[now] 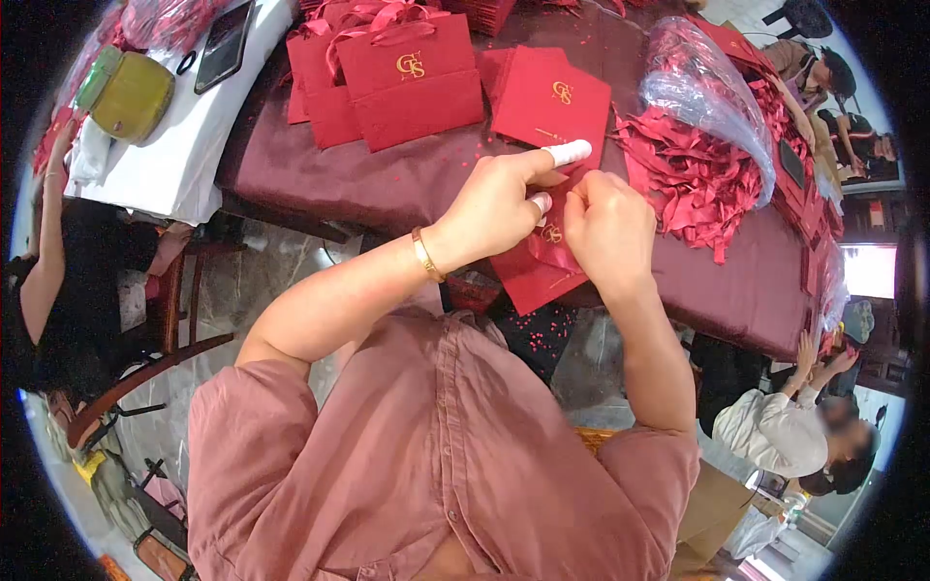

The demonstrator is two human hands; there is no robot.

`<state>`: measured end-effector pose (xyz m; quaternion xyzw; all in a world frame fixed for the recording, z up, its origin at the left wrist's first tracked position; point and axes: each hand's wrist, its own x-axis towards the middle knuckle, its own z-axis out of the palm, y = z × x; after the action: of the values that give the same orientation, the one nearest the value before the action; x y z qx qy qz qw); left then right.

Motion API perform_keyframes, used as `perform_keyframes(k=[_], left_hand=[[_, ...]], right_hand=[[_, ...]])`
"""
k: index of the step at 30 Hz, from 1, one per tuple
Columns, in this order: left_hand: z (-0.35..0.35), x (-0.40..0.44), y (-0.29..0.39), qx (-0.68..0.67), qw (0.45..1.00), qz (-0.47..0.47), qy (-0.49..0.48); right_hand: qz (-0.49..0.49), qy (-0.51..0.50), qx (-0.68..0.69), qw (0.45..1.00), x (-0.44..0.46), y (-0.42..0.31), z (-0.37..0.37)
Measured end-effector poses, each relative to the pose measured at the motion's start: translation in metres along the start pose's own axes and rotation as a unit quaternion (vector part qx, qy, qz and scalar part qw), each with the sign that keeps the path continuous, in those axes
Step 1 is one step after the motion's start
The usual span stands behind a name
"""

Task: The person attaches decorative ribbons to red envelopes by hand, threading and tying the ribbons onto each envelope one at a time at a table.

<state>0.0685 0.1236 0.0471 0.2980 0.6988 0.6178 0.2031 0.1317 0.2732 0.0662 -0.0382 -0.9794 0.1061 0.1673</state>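
Under my hands at the table's near edge is a red paper gift bag (529,284) with gold lettering, tilted and partly covered. A red ribbon (555,254) runs across its face. My left hand (496,205), with a white cover on one fingertip and a gold bracelet at the wrist, is closed in a pinch on the ribbon. Close on its right, my right hand (614,230) is closed with its fingers curled, also at the ribbon; its fingertips are partly hidden. Just beyond lie flat red bags (554,97) with a gold monogram.
Red bags with ribbon handles (412,82) stand at the back left. A plastic bag (712,87) spills cut red ribbons (678,169) on the right. A white-covered surface at left holds a jar (133,95) and a phone (225,46). Other people sit on both sides.
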Motion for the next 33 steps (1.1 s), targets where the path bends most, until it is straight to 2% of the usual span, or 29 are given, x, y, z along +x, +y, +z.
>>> perform_keyframes(k=[3,5,6,7,9,10,12,13,14,16,18,20,22,24,25,27,28,29,31,32,33], left_hand=[[0.002,-0.003,-0.003,0.019,0.999,0.022,0.014],[0.003,-0.005,-0.003,0.025,0.999,0.039,0.027],[0.002,-0.005,0.001,0.011,0.999,0.028,0.019],[0.002,-0.006,0.004,-0.003,1.0,0.018,0.012],[0.004,-0.003,0.0,0.008,0.997,0.066,0.026],[-0.001,-0.004,0.007,-0.003,1.0,0.014,0.005],[-0.002,0.0,-0.001,-0.048,0.999,-0.02,0.001],[-0.004,0.002,-0.004,-0.057,0.998,-0.003,-0.006],[-0.005,0.003,-0.005,-0.06,0.998,0.0,0.007],[-0.007,0.006,-0.001,-0.064,0.998,0.012,0.024],[-0.008,0.007,0.005,-0.104,0.994,-0.01,0.038],[-0.008,0.007,0.011,-0.094,0.995,-0.016,0.007],[-0.006,0.008,0.017,-0.126,0.991,-0.035,-0.02],[-0.005,0.009,0.015,-0.147,0.989,-0.023,-0.002],[-0.006,0.01,0.016,-0.177,0.983,-0.039,0.004],[-0.011,0.014,0.015,-0.208,0.977,-0.028,0.043],[-0.015,0.015,0.023,-0.234,0.969,-0.04,0.066],[-0.02,0.016,0.026,-0.261,0.961,-0.049,0.073],[-0.015,0.019,0.025,-0.276,0.956,-0.028,0.091],[-0.014,0.02,0.023,-0.29,0.95,-0.007,0.113],[-0.014,0.019,0.022,-0.269,0.958,-0.023,0.101]], right_hand=[[-0.008,0.006,-0.024,1.0,-0.001,0.0,0.001],[0.094,-0.024,0.174,0.98,0.002,0.003,-0.002],[0.15,-0.075,0.22,0.961,0.006,0.006,-0.006],[0.149,-0.074,0.22,0.961,0.004,0.008,-0.002],[0.026,0.008,0.158,0.987,0.0,0.012,0.008],[-0.003,0.011,0.148,0.989,-0.001,0.009,0.004],[0.001,-0.018,0.167,0.986,0.002,0.014,0.001],[0.025,-0.028,0.183,0.982,0.004,0.014,-0.004],[0.02,-0.023,0.176,0.984,0.006,0.012,-0.008],[0.065,0.024,0.259,0.964,0.01,0.009,-0.016],[0.028,0.033,0.223,0.974,0.011,0.014,-0.019],[0.003,0.028,0.23,0.973,0.01,0.019,-0.01],[0.013,0.032,0.224,0.974,0.008,0.021,-0.005],[0.003,0.022,0.231,0.973,0.01,0.023,-0.013],[0.034,0.003,0.258,0.966,0.011,0.023,-0.023],[0.036,0.119,0.277,0.953,0.012,0.033,-0.028],[0.101,0.145,0.336,0.925,0.009,0.044,-0.022],[0.153,0.153,0.402,0.89,0.007,0.052,-0.02],[0.194,0.141,0.501,0.832,-0.002,0.064,-0.001],[0.184,0.129,0.487,0.844,-0.006,0.066,0.008],[0.184,0.13,0.488,0.843,-0.01,0.069,0.013]])
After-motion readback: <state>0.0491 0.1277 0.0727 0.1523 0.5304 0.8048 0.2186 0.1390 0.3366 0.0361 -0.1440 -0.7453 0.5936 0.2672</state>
